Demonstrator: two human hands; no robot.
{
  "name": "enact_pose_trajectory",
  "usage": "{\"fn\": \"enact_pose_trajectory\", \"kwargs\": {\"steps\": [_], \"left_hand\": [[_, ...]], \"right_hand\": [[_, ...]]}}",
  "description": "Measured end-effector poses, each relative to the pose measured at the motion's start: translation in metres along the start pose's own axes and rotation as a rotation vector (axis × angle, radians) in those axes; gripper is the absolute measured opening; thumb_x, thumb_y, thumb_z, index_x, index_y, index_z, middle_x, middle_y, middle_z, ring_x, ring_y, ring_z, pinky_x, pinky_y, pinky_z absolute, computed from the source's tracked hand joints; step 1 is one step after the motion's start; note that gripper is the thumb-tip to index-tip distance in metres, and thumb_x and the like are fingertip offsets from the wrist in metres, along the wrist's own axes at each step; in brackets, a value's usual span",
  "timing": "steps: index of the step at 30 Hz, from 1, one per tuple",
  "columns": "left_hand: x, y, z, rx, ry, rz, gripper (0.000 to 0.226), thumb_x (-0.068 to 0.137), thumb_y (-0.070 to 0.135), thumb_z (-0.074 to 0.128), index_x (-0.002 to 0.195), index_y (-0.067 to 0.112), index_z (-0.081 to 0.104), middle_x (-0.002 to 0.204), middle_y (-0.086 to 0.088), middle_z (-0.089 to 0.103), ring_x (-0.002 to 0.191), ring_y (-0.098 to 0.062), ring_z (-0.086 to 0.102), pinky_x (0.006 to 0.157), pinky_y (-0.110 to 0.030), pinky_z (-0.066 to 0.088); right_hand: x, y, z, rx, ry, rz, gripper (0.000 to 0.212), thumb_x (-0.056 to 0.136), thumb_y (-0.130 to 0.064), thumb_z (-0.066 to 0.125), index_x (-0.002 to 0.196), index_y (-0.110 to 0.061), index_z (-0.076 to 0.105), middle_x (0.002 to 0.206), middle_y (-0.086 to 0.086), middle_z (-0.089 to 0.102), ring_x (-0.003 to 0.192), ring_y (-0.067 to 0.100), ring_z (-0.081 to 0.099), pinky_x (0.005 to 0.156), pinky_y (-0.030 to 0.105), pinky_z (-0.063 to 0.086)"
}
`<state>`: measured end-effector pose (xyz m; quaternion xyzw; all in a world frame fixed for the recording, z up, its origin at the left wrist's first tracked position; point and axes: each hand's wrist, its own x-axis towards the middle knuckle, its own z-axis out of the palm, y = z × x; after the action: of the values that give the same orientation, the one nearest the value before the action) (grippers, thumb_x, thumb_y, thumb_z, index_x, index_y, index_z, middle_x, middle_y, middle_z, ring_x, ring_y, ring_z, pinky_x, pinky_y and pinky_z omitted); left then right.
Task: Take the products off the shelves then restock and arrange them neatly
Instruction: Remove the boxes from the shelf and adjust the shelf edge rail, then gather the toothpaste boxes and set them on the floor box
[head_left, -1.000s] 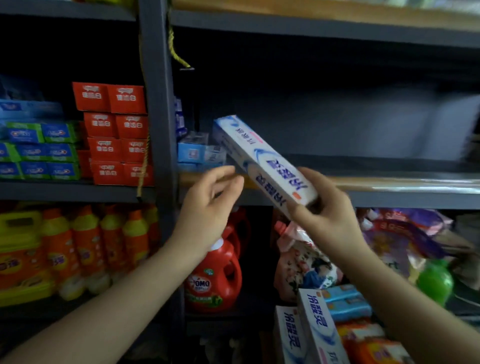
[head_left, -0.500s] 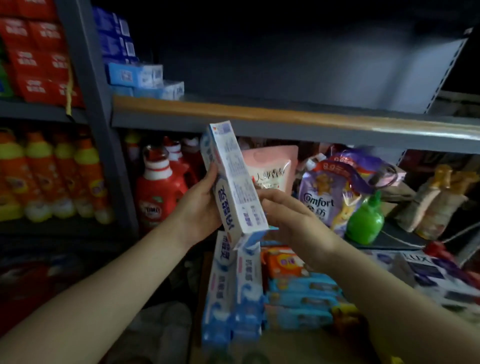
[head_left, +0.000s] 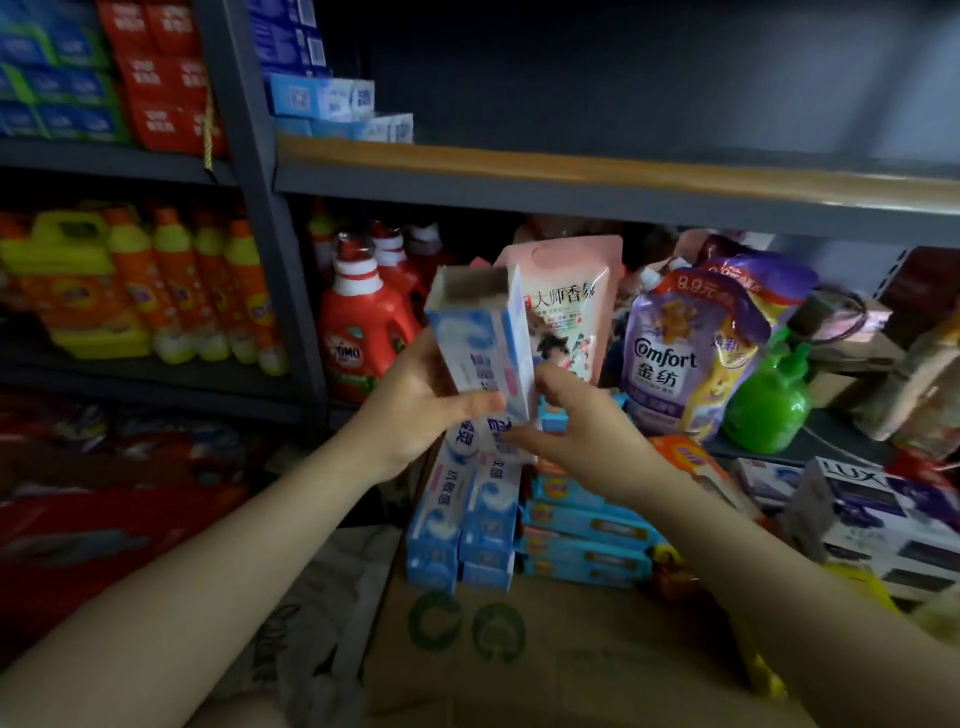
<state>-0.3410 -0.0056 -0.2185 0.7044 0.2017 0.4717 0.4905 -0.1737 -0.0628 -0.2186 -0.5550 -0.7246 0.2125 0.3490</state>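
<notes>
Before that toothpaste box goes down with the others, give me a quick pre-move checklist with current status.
1. Toothpaste box held by both hands: ok, left hand grips it, right hand holds its lower edge.
2. Box end closed: not ok, top end appears open.
3. Landing spot visible: ok, matching toothpaste boxes lie just below on the cardboard carton.
4. Path clear: ok, nothing between box and pile.
5. Neighbours stable: cannot tell, pink refill pouch stands behind.
6. Tube inside: cannot tell.
</notes>
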Motion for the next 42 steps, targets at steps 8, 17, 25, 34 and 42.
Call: {"fn": "enact_pose_trajectory", "kwargs": {"steps": [8, 17, 25, 34, 42], "left_hand": [[-0.004, 0.019, -0.011, 0.415, -0.016, 0.318, 0.046, 0.064, 0.029, 0.077, 0.102, 0.031, 0.052, 0.099, 0.02, 0.06, 0.094, 0.005, 0.058, 0.079, -0.011, 0.045], [0.037, 0.023, -0.011, 0.446, 0.306, -0.145, 0.071, 0.059, 0.041, 0.079, 0.116, 0.014, 0.048, 0.11, 0.002, 0.063, 0.1, -0.011, 0.062, 0.079, -0.015, 0.047], [0.062, 0.131, -0.062, 0.582, -0.299, -0.446, 0.04, 0.085, 0.036, 0.062, 0.116, 0.014, 0.049, 0.106, -0.003, 0.064, 0.095, -0.013, 0.061, 0.078, -0.028, 0.049], [-0.017, 0.273, -0.161, 0.688, -0.069, -0.848, 0.021, 0.094, 0.029, 0.05, 0.112, 0.02, 0.056, 0.1, 0.006, 0.061, 0.093, -0.01, 0.059, 0.073, -0.019, 0.045], [-0.209, 0.336, -0.262, 0.907, 0.271, -1.15, 0.034, 0.088, 0.031, 0.043, 0.094, 0.005, 0.063, 0.1, -0.019, 0.068, 0.093, -0.029, 0.064, 0.078, -0.031, 0.042]], "right_hand": [[0.015, -0.008, -0.001, 0.099, 0.066, -0.165, 0.034, 0.081, -0.022, 0.07, 0.108, -0.03, 0.05, 0.097, -0.024, 0.057, 0.092, -0.008, 0.056, 0.077, 0.022, 0.047], [0.048, -0.029, 0.011, 0.096, 0.169, -0.061, 0.061, 0.065, -0.038, 0.069, 0.116, -0.014, 0.046, 0.104, 0.0, 0.047, 0.093, 0.005, 0.045, 0.08, 0.011, 0.04], [0.065, -0.114, -0.024, 0.344, 0.017, 0.471, 0.03, 0.075, -0.019, 0.074, 0.099, -0.027, 0.058, 0.092, 0.001, 0.068, 0.08, 0.007, 0.067, 0.074, 0.038, 0.057], [0.083, -0.216, -0.057, -0.321, -0.5, 0.497, 0.068, 0.071, -0.044, 0.075, 0.118, -0.01, 0.04, 0.113, 0.007, 0.058, 0.102, 0.025, 0.058, 0.076, 0.032, 0.046], [0.099, -0.339, 0.042, -0.235, -0.734, 0.22, 0.062, 0.079, -0.043, 0.067, 0.121, -0.011, 0.033, 0.114, 0.007, 0.056, 0.092, 0.024, 0.06, 0.074, 0.039, 0.051]]}}
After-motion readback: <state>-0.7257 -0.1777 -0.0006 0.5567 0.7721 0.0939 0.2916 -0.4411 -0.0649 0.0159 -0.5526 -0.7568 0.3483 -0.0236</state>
